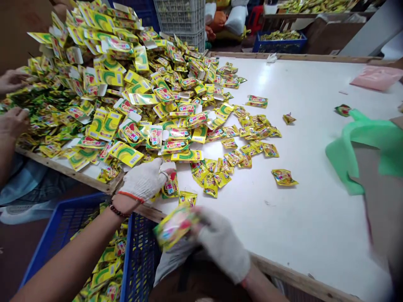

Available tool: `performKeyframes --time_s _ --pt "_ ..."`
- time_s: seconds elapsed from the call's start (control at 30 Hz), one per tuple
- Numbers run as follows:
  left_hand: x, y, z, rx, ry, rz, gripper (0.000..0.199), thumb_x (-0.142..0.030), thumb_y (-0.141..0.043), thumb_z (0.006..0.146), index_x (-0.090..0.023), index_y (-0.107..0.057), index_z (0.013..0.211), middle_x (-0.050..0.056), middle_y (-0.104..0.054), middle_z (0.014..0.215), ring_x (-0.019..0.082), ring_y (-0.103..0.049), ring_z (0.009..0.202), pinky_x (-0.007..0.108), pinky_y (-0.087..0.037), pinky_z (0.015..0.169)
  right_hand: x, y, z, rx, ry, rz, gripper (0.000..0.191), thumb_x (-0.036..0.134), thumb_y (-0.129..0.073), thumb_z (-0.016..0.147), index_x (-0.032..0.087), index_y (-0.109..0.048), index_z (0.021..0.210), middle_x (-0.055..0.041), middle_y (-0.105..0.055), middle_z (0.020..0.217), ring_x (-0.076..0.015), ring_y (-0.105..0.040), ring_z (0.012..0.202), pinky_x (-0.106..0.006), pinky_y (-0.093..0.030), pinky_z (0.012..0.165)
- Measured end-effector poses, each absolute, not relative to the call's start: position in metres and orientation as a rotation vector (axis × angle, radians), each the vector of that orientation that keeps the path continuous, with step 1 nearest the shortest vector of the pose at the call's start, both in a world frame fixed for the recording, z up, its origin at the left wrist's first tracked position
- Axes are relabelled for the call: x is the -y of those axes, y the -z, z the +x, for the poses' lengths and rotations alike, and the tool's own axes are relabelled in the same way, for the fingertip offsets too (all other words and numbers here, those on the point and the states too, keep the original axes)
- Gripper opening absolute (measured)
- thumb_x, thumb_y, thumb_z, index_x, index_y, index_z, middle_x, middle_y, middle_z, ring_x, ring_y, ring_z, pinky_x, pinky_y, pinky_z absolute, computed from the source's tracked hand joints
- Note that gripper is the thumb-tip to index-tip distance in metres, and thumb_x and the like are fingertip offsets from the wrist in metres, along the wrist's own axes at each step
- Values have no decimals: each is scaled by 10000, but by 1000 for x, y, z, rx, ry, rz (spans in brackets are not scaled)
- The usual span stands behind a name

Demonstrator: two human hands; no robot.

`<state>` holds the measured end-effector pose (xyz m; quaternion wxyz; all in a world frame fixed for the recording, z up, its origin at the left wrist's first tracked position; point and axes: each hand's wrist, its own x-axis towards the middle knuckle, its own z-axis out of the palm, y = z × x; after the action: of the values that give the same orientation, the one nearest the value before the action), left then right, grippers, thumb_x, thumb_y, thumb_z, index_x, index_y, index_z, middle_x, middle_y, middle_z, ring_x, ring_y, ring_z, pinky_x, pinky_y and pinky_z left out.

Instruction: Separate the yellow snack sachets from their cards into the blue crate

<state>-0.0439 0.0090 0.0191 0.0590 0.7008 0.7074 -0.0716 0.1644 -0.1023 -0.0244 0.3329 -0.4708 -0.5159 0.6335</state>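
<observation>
My left hand (143, 180), in a white knitted glove with bare fingertips, is closed at the top of a small yellow-green carton (170, 186) standing at the table's near edge. My right hand (222, 241), gloved alike, grips another small carton (173, 226) above my lap; both are smeared by motion. Just beyond it lies a yellow sachet (188, 198). More small sachets (210, 184) lie in a loose cluster to the right of my left hand. A tall heap of cartons (126, 157) and sachets covers the left side of the table.
The white table (302, 235) has a wooden rim. Below it, a blue crate (126, 256) holds cartons. A co-worker's hands (12, 121) touch the heap at far left. A green plastic piece (349, 147) and a pink packet (378, 77) lie at right. Grey crates (181, 19) stand behind.
</observation>
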Motion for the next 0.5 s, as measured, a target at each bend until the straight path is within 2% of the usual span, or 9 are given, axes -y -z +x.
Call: performKeyframes --time_s 0.03,0.1,0.2,0.27,0.4,0.5 --pt "-10 -15 -47 -2154 245 2081 464 -574 -431 790 -180 -516 1020 45 -590 698 218 -566 624 265 -341 535 107 21 152 1445 -1811 -1093 418 242 -610 746 206 -579 1161 -40 -682 1008 -184 -653 848 -284 -536 753" --pt "-9 -4 -47 -2106 197 2038 483 -524 -547 729 -197 -472 1076 13 -588 696 185 -558 596 237 -329 516 111 18 139 1602 -1895 -982 479 214 -646 700 203 -578 1175 -38 -687 983 -184 -652 830 -276 -529 738" --pt "-1 10 -36 -2006 24 2021 387 -405 -542 758 -216 -447 1083 -13 -588 712 151 -557 609 223 -330 515 100 21 148 1664 -1627 -1205 306 194 -579 746 176 -646 1044 -42 -691 904 -177 -636 817 -288 -504 769" --pt "7 14 -26 -2026 -24 2050 407 -444 -546 748 -209 -449 1065 3 -591 757 169 -566 656 239 -342 533 87 27 163 1547 -1482 -1398 244 207 -513 792 159 -646 990 -47 -685 859 -157 -635 742 -273 -510 709" --pt "13 18 -10 -2111 35 2222 480 -514 -614 663 -184 -482 986 99 -571 978 264 -563 885 301 -397 676 74 39 182 1298 -1523 -1525 263 270 -487 817 144 -600 1018 -51 -671 817 -129 -633 603 -211 -487 491" --pt "8 20 -9 -2154 105 2162 397 -451 -581 706 -178 -484 976 109 -577 968 267 -578 869 309 -410 681 76 43 182 1298 -1510 -1500 247 286 -499 813 152 -605 993 -42 -667 782 -135 -639 604 -219 -494 496"
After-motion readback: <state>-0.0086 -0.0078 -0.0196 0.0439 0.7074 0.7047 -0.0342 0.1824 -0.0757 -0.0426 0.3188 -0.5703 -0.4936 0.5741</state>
